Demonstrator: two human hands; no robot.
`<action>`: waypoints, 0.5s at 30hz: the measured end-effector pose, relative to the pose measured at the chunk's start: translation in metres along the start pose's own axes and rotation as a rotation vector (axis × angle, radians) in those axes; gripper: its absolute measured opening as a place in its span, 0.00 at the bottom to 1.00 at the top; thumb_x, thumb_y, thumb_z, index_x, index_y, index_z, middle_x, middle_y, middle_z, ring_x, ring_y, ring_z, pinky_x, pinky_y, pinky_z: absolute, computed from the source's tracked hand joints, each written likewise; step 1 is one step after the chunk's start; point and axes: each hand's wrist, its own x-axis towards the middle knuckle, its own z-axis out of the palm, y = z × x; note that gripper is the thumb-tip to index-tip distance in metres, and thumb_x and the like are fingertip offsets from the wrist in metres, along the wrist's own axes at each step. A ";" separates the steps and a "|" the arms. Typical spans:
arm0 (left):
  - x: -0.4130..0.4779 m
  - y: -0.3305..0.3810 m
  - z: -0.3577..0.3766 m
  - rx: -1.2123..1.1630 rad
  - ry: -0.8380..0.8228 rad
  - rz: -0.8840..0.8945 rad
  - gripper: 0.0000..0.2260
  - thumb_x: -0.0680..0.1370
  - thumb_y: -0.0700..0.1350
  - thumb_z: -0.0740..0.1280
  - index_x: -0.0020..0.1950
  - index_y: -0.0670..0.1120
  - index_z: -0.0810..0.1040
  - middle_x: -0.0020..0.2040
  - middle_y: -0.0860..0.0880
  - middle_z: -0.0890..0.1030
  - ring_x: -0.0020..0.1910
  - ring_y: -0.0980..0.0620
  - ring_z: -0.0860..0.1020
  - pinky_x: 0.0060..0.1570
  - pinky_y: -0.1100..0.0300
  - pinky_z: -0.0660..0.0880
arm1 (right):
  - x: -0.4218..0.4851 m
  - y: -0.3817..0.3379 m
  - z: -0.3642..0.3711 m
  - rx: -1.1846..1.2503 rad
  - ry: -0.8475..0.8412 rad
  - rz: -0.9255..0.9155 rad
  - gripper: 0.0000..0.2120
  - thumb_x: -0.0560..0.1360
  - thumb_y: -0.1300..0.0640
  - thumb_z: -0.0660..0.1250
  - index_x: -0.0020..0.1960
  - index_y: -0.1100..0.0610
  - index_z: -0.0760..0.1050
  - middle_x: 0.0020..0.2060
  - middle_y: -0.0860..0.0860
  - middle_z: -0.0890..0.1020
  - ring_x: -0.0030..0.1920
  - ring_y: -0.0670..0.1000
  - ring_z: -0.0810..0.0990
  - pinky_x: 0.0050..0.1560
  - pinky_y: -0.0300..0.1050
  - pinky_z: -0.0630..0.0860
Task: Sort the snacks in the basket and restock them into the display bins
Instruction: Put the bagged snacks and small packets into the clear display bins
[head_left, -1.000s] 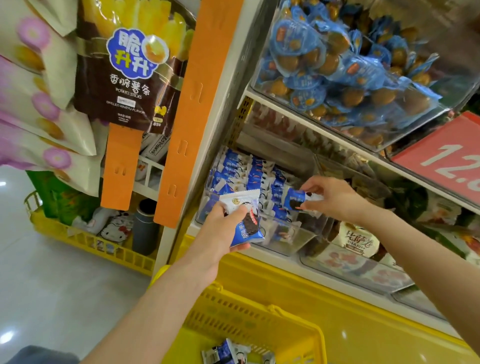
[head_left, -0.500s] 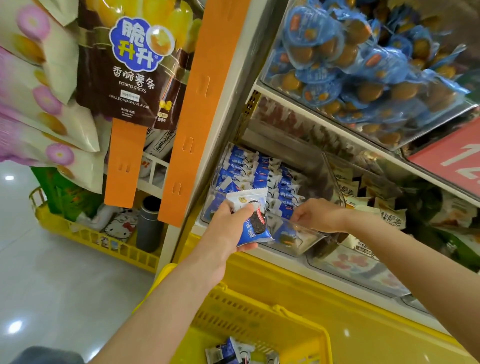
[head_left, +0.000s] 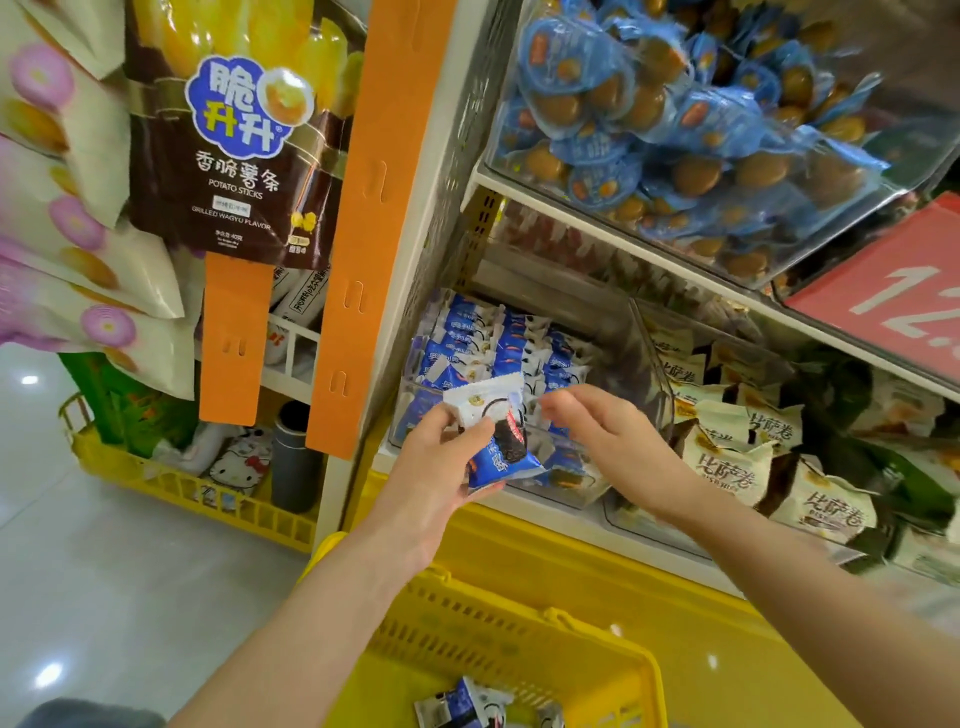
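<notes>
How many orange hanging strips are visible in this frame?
2. The short orange strip hangs below the potato sticks bag. The long orange strip runs down just right of both. More may be hidden behind the bag.

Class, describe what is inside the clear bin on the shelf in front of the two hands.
The clear bin holds rows of blue-and-white snack packets. Its front part is covered by the left hand, the packet it holds, and the right hand.
</notes>
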 end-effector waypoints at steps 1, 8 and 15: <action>0.000 -0.002 -0.001 0.067 0.013 0.039 0.05 0.77 0.43 0.64 0.50 0.53 0.74 0.48 0.52 0.81 0.45 0.56 0.81 0.43 0.59 0.80 | -0.002 -0.005 0.004 0.120 -0.030 0.005 0.13 0.79 0.46 0.55 0.52 0.48 0.76 0.48 0.45 0.81 0.48 0.42 0.78 0.50 0.37 0.75; -0.004 0.001 -0.006 0.683 -0.007 0.436 0.10 0.77 0.47 0.64 0.57 0.59 0.71 0.46 0.65 0.74 0.43 0.74 0.73 0.42 0.80 0.69 | -0.010 -0.006 0.010 0.209 -0.111 -0.033 0.27 0.70 0.57 0.73 0.66 0.47 0.67 0.53 0.44 0.77 0.51 0.42 0.79 0.52 0.39 0.77; 0.011 0.015 0.007 0.997 -0.038 0.552 0.15 0.74 0.51 0.68 0.60 0.56 0.70 0.47 0.59 0.76 0.45 0.64 0.75 0.41 0.72 0.71 | -0.002 -0.004 -0.004 -0.050 -0.107 -0.117 0.23 0.69 0.51 0.73 0.62 0.47 0.72 0.49 0.41 0.80 0.45 0.39 0.79 0.48 0.37 0.78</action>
